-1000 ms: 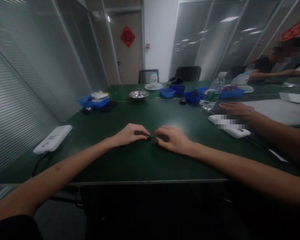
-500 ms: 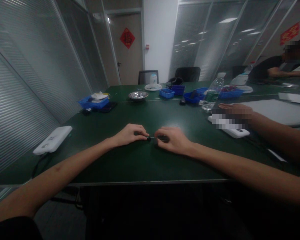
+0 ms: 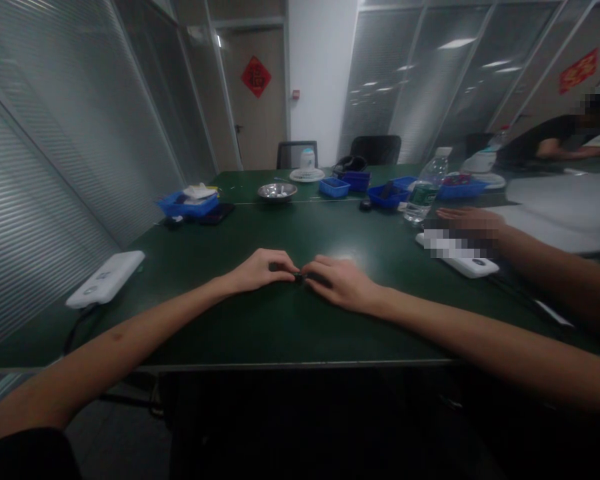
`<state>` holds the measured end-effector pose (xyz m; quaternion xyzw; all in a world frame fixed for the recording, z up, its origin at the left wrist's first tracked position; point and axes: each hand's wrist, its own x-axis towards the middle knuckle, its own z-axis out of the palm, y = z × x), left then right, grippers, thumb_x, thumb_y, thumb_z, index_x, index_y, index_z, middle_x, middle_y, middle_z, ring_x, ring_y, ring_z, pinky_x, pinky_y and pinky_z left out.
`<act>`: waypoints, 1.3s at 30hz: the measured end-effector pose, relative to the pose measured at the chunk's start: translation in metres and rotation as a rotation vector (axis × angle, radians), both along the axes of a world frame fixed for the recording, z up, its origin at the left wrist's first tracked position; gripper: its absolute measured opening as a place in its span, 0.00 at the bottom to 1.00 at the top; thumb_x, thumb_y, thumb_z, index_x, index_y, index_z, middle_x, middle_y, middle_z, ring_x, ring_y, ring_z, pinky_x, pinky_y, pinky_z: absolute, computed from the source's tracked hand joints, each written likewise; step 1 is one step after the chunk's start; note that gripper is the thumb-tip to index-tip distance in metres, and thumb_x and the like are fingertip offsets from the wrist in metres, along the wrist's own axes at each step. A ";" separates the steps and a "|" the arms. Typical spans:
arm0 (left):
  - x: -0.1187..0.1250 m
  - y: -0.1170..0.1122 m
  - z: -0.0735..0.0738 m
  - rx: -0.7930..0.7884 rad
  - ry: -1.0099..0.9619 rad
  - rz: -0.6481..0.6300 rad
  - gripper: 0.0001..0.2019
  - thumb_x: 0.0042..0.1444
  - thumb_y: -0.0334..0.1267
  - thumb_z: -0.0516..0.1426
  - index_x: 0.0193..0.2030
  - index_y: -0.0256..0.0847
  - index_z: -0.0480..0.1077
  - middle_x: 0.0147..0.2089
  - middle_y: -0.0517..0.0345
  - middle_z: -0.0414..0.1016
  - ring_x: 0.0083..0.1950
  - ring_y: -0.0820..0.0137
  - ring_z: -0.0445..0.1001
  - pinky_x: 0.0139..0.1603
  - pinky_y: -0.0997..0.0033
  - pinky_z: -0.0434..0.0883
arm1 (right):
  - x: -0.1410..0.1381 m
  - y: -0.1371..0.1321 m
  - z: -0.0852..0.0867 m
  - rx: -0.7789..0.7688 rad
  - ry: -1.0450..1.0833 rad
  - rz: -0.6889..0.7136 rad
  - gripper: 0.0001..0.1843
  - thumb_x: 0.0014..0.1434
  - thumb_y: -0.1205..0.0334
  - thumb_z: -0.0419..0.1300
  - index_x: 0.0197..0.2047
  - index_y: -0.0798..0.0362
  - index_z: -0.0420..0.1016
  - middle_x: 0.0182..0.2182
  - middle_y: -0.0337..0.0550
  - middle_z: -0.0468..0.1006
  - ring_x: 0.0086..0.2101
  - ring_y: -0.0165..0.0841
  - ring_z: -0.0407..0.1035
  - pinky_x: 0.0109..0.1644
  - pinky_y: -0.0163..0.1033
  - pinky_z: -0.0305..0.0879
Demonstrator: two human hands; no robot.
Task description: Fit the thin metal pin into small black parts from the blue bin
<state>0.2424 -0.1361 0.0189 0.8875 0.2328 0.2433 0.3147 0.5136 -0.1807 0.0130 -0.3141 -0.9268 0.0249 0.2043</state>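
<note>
Compared with half a second ago, we see the right hand [image 3: 347, 285] drawn in toward the left hand [image 3: 260, 270]; the thin pale line that showed between them is no longer clear. The left hand pinches a small black piece [image 3: 299, 275] between thumb and forefinger, low over the dark green table [image 3: 280, 327], near its front edge. The right hand's thumb and fingertips meet just beside that piece, and we cannot tell whether they grip anything. At the far right, a blurred pale sheet [image 3: 570, 193] now rises over the flat white surface that lay plainer before, while another person's hand [image 3: 467, 215] rests by the right-hand white box in much the same place.

We count two white rectangular boxes, one at left [image 3: 105, 279] and one at right [image 3: 473, 263], one clear plastic bottle with a green label [image 3: 423, 193] near the latter, and two dark chairs [image 3: 376, 148] behind the table.

Of the containers, one round shiny metal bowl [image 3: 277, 193] holds small pale bits. We make out at least five blue plastic trays: the left one [image 3: 187, 205] carries crumpled white tissue [image 3: 199, 192], one in the middle [image 3: 384, 199] holds something dark, and the rightmost [image 3: 463, 191] holds reddish things
</note>
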 end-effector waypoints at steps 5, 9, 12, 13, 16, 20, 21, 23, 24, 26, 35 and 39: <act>0.001 0.001 -0.003 -0.059 0.008 0.021 0.15 0.63 0.44 0.66 0.53 0.40 0.80 0.46 0.51 0.80 0.46 0.65 0.76 0.49 0.65 0.71 | -0.002 0.002 -0.001 -0.032 0.052 -0.006 0.15 0.74 0.56 0.53 0.59 0.51 0.72 0.46 0.48 0.77 0.40 0.35 0.72 0.41 0.39 0.65; 0.001 0.003 -0.006 -0.128 -0.009 0.035 0.23 0.62 0.44 0.66 0.63 0.42 0.73 0.46 0.53 0.79 0.45 0.66 0.76 0.48 0.65 0.71 | -0.002 0.003 0.002 -0.079 0.161 -0.064 0.13 0.74 0.58 0.54 0.56 0.51 0.73 0.47 0.48 0.78 0.42 0.36 0.73 0.45 0.41 0.66; 0.001 0.003 -0.005 -0.137 0.000 0.049 0.28 0.62 0.44 0.65 0.68 0.43 0.68 0.46 0.54 0.79 0.45 0.66 0.76 0.47 0.65 0.71 | -0.002 0.003 0.005 -0.094 0.141 -0.172 0.12 0.71 0.57 0.57 0.53 0.51 0.76 0.42 0.46 0.80 0.36 0.34 0.72 0.40 0.39 0.64; 0.001 0.003 -0.005 -0.135 0.009 0.062 0.30 0.62 0.44 0.66 0.69 0.43 0.67 0.45 0.55 0.78 0.44 0.67 0.76 0.45 0.66 0.71 | -0.002 0.003 0.006 -0.098 0.132 -0.213 0.12 0.70 0.57 0.58 0.52 0.51 0.76 0.41 0.45 0.80 0.35 0.34 0.72 0.39 0.39 0.63; 0.000 0.003 -0.002 -0.105 0.052 0.101 0.29 0.61 0.47 0.66 0.67 0.43 0.69 0.42 0.56 0.78 0.40 0.68 0.74 0.42 0.67 0.70 | -0.001 0.001 0.008 -0.115 0.128 -0.305 0.11 0.69 0.57 0.58 0.50 0.51 0.78 0.40 0.44 0.81 0.34 0.34 0.71 0.36 0.38 0.61; 0.000 0.002 -0.002 0.050 0.073 0.097 0.14 0.65 0.47 0.63 0.50 0.42 0.79 0.49 0.51 0.77 0.49 0.63 0.75 0.48 0.64 0.71 | 0.001 0.003 0.007 -0.114 0.116 -0.362 0.11 0.69 0.56 0.59 0.50 0.50 0.78 0.40 0.44 0.82 0.34 0.34 0.71 0.35 0.37 0.59; 0.000 0.002 -0.002 0.090 0.068 0.087 0.12 0.65 0.46 0.63 0.48 0.42 0.80 0.53 0.50 0.77 0.54 0.61 0.74 0.52 0.61 0.70 | 0.002 0.004 0.007 -0.108 0.114 -0.371 0.11 0.68 0.56 0.59 0.50 0.49 0.78 0.40 0.44 0.82 0.34 0.34 0.72 0.34 0.37 0.59; 0.002 0.001 -0.004 0.134 0.056 0.061 0.10 0.67 0.44 0.62 0.49 0.44 0.79 0.58 0.50 0.76 0.61 0.59 0.72 0.60 0.57 0.68 | 0.003 0.005 0.006 -0.103 0.115 -0.381 0.11 0.68 0.57 0.60 0.49 0.49 0.78 0.40 0.44 0.82 0.34 0.35 0.72 0.34 0.37 0.59; 0.003 0.000 -0.005 0.141 0.057 0.048 0.09 0.67 0.42 0.61 0.51 0.44 0.79 0.59 0.50 0.76 0.62 0.59 0.71 0.62 0.56 0.68 | 0.003 0.005 0.006 -0.106 0.118 -0.379 0.10 0.68 0.57 0.60 0.49 0.49 0.78 0.40 0.44 0.82 0.35 0.35 0.72 0.35 0.37 0.59; 0.006 -0.002 -0.005 0.152 0.068 0.031 0.11 0.69 0.40 0.60 0.54 0.45 0.78 0.58 0.50 0.77 0.61 0.60 0.72 0.64 0.55 0.67 | 0.003 0.005 0.006 -0.114 0.121 -0.367 0.10 0.68 0.56 0.60 0.49 0.49 0.78 0.41 0.44 0.82 0.35 0.35 0.73 0.35 0.37 0.60; 0.008 -0.005 0.001 0.119 0.071 0.001 0.12 0.68 0.40 0.60 0.56 0.44 0.78 0.53 0.50 0.80 0.55 0.62 0.76 0.59 0.60 0.71 | 0.003 0.005 0.007 -0.135 0.109 -0.350 0.11 0.69 0.56 0.59 0.50 0.49 0.78 0.42 0.45 0.82 0.36 0.36 0.73 0.36 0.38 0.63; -0.015 0.021 -0.002 0.029 0.061 0.129 0.14 0.67 0.42 0.61 0.57 0.43 0.78 0.55 0.51 0.80 0.54 0.63 0.78 0.55 0.61 0.73 | 0.003 0.003 0.009 -0.148 0.115 -0.335 0.12 0.69 0.56 0.59 0.51 0.50 0.78 0.43 0.45 0.82 0.36 0.35 0.73 0.36 0.38 0.64</act>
